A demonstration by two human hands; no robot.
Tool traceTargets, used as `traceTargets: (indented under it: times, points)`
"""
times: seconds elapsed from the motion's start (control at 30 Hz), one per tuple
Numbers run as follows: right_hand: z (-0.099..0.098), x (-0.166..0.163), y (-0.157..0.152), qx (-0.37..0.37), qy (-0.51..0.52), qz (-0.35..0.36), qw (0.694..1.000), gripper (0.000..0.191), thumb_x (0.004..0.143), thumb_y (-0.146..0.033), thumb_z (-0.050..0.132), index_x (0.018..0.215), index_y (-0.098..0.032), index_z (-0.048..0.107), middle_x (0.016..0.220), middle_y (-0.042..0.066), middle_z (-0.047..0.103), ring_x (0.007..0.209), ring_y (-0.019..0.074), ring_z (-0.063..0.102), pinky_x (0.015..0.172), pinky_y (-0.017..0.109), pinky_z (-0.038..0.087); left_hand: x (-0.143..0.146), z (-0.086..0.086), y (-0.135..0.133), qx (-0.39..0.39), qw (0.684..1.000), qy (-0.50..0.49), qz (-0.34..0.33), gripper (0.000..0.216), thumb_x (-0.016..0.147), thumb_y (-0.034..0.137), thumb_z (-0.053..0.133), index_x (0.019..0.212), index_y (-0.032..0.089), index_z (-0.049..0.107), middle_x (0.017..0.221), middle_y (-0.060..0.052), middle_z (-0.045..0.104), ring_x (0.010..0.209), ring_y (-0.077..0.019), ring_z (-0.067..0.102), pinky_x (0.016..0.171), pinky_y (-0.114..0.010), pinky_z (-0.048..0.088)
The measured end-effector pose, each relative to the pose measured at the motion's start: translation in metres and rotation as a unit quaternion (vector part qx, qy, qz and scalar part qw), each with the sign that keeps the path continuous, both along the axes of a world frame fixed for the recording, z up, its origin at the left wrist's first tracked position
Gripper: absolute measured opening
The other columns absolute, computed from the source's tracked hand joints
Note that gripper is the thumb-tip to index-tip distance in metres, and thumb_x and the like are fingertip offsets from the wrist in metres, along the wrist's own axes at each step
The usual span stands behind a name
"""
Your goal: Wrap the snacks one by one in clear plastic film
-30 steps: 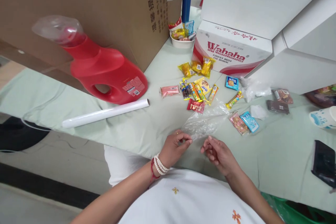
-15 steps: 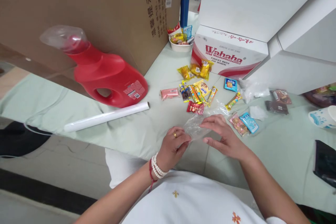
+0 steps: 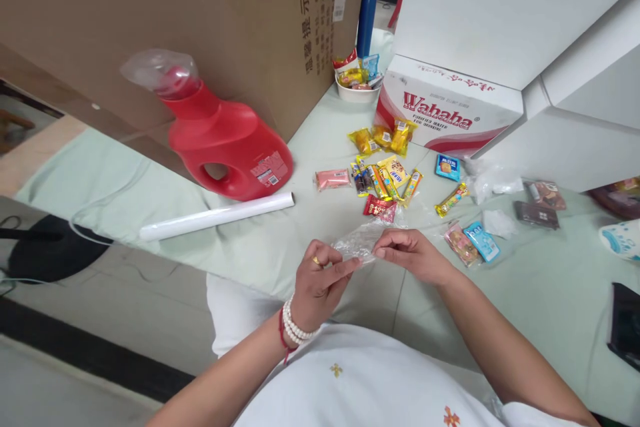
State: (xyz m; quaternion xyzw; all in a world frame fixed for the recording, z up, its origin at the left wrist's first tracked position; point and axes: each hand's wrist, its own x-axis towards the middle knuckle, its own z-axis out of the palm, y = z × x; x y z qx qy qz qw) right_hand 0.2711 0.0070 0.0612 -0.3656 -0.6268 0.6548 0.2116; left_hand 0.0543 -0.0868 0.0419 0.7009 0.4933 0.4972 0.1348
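Observation:
A crinkled clear plastic bag is stretched between my two hands near the table's front edge. My left hand, with a ring and bead bracelets, is closed on its left side. On the other side, my right hand pinches the plastic between thumb and fingers. Just beyond the bag lie a red snack packet, several yellow snack sticks and a yellow packet. To the right of my right hand are a pink-brown snack packet and a blue packet.
A red detergent jug and a white roll lie at the left beside a large cardboard box. Behind are a bowl of snacks and a Wahaha carton. A paper cup and a dark object sit far right.
My right hand has moved left, and its spread fingers have closed in a pinch on the plastic bag. My left hand still holds the bag. The camera view has shifted a little.

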Motion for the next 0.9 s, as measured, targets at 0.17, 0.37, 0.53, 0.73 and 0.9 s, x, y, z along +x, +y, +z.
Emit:
traceTargets:
  times: [0.17, 0.37, 0.53, 0.73, 0.9]
  points:
    - [0.0, -0.001, -0.001, -0.001, 0.002, -0.121, 0.993, 0.039, 0.082, -0.059, 0.074, 0.081, -0.02, 0.072, 0.073, 0.0, 0.061, 0.068, 0.0143, 0.051, 0.066, 0.027, 0.042, 0.0, 0.002, -0.004, -0.079, 0.988, -0.128, -0.041, 0.034, 0.092, 0.007, 0.062, 0.112, 0.031, 0.075, 0.076, 0.001, 0.06, 0.07, -0.0115, 0.055, 0.064, -0.025, 0.049]
    - [0.02, 0.018, -0.021, 0.149, 0.008, -0.294, 0.944, 0.027, 0.096, -0.052, 0.061, 0.095, -0.025, 0.065, 0.094, 0.004, 0.066, 0.085, 0.0183, 0.063, 0.076, 0.03, 0.053, -0.008, 0.005, -0.003, -0.237, 0.875, -0.42, -0.05, 0.009, 0.093, 0.025, 0.062, 0.094, 0.023, 0.071, 0.1, -0.005, 0.067, 0.092, -0.0189, 0.069, 0.081, -0.036, 0.061]
    - [0.04, 0.031, -0.05, -0.116, 0.093, -0.334, 0.931, 0.035, 0.085, -0.053, 0.074, 0.083, -0.023, 0.055, 0.066, -0.006, 0.049, 0.038, 0.0043, 0.032, 0.03, 0.017, 0.023, -0.033, 0.022, 0.001, -0.299, 0.784, -0.538, -0.079, 0.012, 0.086, 0.027, 0.055, 0.076, 0.021, 0.055, 0.087, -0.004, 0.063, 0.081, -0.0189, 0.066, 0.079, -0.042, 0.062]
    - [0.025, 0.021, -0.039, -0.278, 0.146, -0.339, 0.887, 0.044, 0.065, -0.044, 0.09, 0.079, -0.02, 0.056, 0.063, -0.008, 0.043, 0.042, 0.0016, 0.024, 0.03, 0.012, 0.018, -0.055, 0.013, 0.049, -0.349, 0.837, -0.418, -0.058, 0.014, 0.076, 0.032, 0.062, 0.072, 0.02, 0.055, 0.084, -0.006, 0.062, 0.078, -0.0212, 0.063, 0.076, -0.043, 0.057]
    - [-0.003, 0.002, -0.032, -0.26, 0.158, -0.397, 0.866, 0.047, 0.063, -0.046, 0.091, 0.079, -0.021, 0.055, 0.064, -0.007, 0.047, 0.045, 0.0029, 0.032, 0.034, 0.012, 0.023, -0.041, -0.013, 0.062, -0.231, 0.911, -0.263, 0.219, 0.043, 0.066, 0.02, 0.069, 0.108, 0.022, 0.059, 0.109, -0.005, 0.061, 0.095, -0.0187, 0.062, 0.07, -0.028, 0.051]
